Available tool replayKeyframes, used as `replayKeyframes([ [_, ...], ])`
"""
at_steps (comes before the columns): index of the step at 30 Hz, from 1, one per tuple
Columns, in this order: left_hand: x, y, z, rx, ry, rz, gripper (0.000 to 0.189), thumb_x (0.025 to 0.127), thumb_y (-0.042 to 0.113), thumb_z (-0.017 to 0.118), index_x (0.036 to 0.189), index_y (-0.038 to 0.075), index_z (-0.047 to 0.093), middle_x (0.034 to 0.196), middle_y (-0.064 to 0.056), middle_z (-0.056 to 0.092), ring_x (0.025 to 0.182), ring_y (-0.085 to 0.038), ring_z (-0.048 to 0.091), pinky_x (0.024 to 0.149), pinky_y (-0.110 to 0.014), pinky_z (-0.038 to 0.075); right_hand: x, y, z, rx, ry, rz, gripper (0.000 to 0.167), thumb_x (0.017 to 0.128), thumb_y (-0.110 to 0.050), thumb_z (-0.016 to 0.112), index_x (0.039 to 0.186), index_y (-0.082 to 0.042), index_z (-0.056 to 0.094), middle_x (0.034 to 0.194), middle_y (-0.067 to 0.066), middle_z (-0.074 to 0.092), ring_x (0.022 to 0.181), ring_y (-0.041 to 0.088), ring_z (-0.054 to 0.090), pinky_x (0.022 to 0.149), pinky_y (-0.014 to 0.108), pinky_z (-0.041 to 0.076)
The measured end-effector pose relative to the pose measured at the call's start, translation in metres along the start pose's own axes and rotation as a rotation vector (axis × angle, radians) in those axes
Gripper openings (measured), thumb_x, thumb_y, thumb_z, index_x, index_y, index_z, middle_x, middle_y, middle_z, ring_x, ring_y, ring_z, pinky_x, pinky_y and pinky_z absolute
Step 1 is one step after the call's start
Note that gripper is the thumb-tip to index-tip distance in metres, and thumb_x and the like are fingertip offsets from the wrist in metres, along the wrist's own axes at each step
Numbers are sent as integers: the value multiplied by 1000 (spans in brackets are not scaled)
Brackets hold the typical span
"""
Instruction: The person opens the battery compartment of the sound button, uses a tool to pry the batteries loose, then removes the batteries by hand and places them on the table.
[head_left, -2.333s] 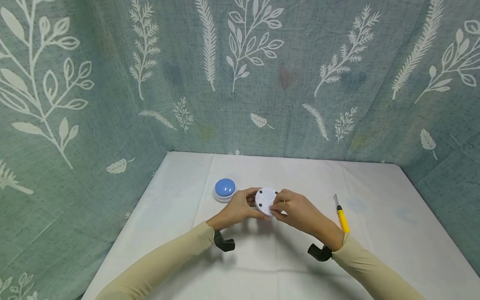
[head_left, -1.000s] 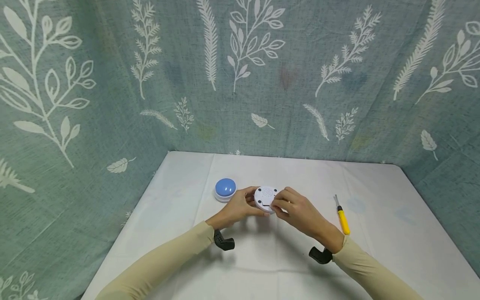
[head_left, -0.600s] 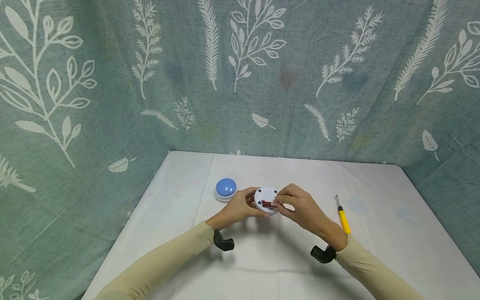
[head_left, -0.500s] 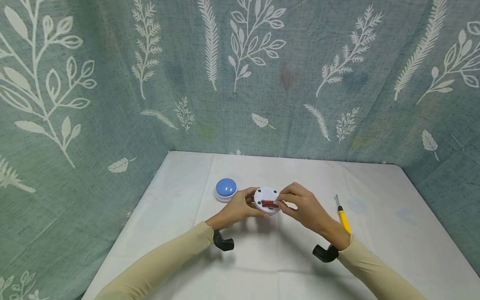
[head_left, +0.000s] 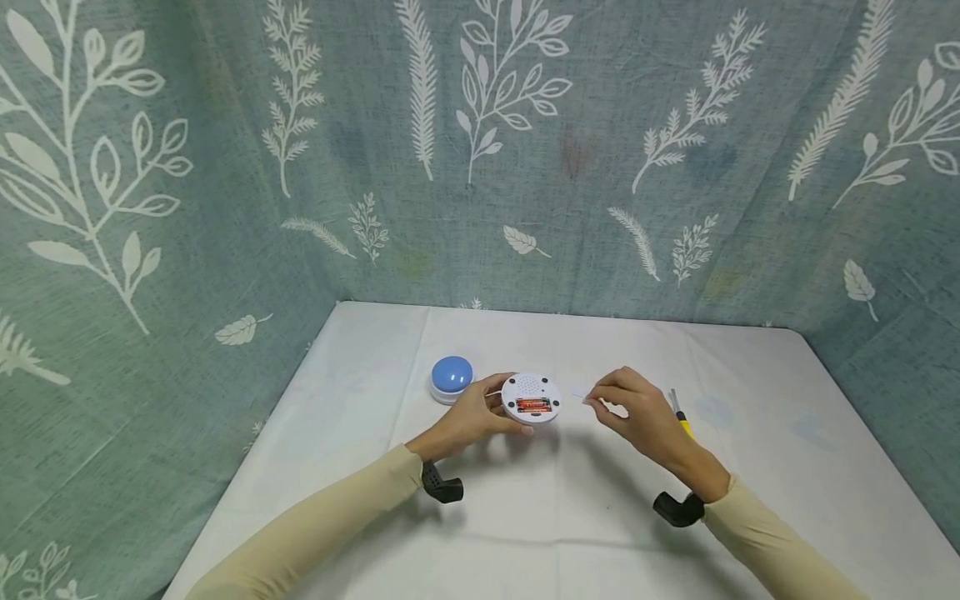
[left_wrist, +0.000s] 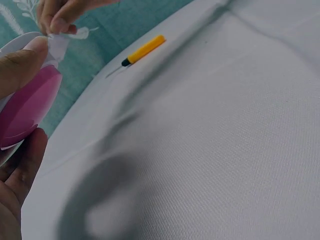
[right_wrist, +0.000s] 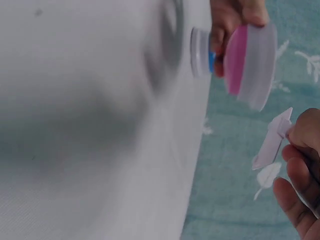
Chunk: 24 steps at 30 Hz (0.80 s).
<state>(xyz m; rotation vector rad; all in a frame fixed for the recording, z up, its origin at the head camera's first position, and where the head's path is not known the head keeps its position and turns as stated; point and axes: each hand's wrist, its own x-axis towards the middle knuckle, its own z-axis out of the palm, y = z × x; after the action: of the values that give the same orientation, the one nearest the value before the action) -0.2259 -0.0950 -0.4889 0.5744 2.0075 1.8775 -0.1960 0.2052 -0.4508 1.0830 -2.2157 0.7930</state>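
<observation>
My left hand (head_left: 467, 422) grips a round white push button (head_left: 529, 385) by its edge, with the underside turned up. A pink dome (left_wrist: 32, 105) forms its other side, seen in both wrist views. In the underside a battery compartment lies uncovered, with red-orange batteries (head_left: 534, 406) in it, beside speaker holes and dark feet. To the right, my right hand (head_left: 637, 412) pinches a thin white battery cover (right_wrist: 272, 140) between thumb and finger, apart from the button.
A second push button, with a blue dome (head_left: 452, 374), stands on the white table (head_left: 555, 500) just left of my left hand. A yellow-handled screwdriver (left_wrist: 145, 49) lies to the right, partly behind my right hand in the head view. A patterned curtain (head_left: 480, 233) hangs behind the table.
The battery cover has come off the button's underside in my right hand, which has moved right. The batteries have come into sight. My left hand has shifted slightly left with the button.
</observation>
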Motion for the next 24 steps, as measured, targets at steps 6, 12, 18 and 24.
replayKeyframes([
  [6,0,0,-1,-15,-16,29,83,72,5,94,145,16,56,139,-3,63,126,-21,61,101,-30,51,-11,15,0,-59,20,-15,28,72,12,87,92,-5,78,96,5,67,85,16,61,68,19,48],
  [12,-2,1,-2,-1,-12,29,82,71,5,95,143,15,57,137,-3,63,125,-21,61,102,-30,51,-23,31,2,-97,14,-16,28,70,14,87,90,-3,78,93,6,67,81,18,61,66,19,48],
  [18,-2,1,-2,-30,-20,26,84,72,3,94,146,9,54,138,-7,62,126,-22,61,102,-31,51,-34,43,3,-132,-53,64,19,76,8,86,87,-5,79,89,4,66,78,16,59,63,25,51],
  [24,-2,2,-2,-29,-16,13,90,72,3,94,150,7,49,140,-9,61,128,-21,59,103,-29,50,-41,51,5,-169,-113,147,16,76,7,86,86,-3,79,87,5,66,77,18,60,63,31,53],
])
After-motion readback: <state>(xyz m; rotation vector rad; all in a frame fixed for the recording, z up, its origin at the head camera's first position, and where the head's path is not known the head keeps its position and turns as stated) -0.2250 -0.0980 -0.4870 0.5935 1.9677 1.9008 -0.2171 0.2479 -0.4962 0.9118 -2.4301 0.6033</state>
